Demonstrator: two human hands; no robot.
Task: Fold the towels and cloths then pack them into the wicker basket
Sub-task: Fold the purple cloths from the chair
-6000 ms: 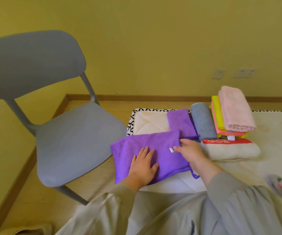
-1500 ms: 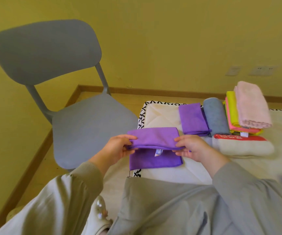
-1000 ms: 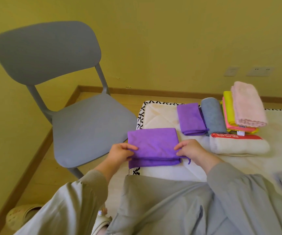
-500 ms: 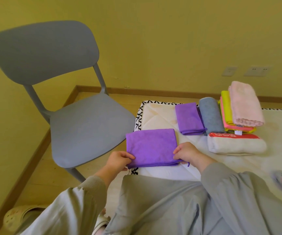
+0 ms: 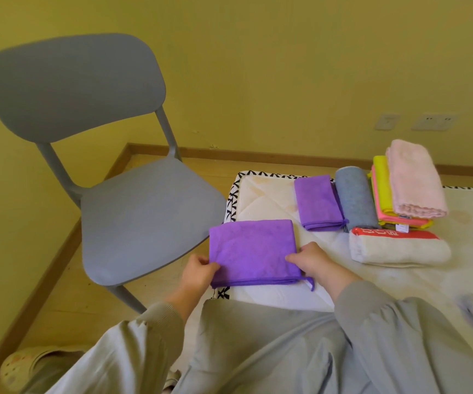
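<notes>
Folded purple cloth [image 5: 252, 251]: lies flat at lower centre of the frame, on the near left corner of the quilted mat [image 5: 263, 191]. It is a square of several layers, with a small loop hanging off its near right corner.
Left hand [image 5: 198, 270]: at the cloth's near left edge, thumb on top and fingers curled beneath, pinching the layers.
Right hand [image 5: 310, 260]: at the cloth's right edge close to the near corner, thumb on top and fingers tucked under, grasping the layers.
Second purple cloth [image 5: 317, 201]: folded smaller, right of centre and higher up the mat, apart from the held one.
Grey towel [image 5: 356, 196]: rolled, just beside the second purple cloth on its right.
Stack at right: a pink towel [image 5: 414, 180] on top, over a yellow cloth [image 5: 381, 183] and a coral cloth [image 5: 400, 220], all folded.
White towel [image 5: 397, 248]: folded, with a red band along its far edge, lying below the stack and the roll in the frame.
Mat: cream with black-and-white patterned edging, filling the right half.
Grey chair [image 5: 132, 211]: in the left half, its seat edge just beside the mat's left border.
Sandal [image 5: 21, 368]: lower left corner, on the wooden floor.
Wall sockets [image 5: 434, 122]: 2, upper right, on the yellow wall.
</notes>
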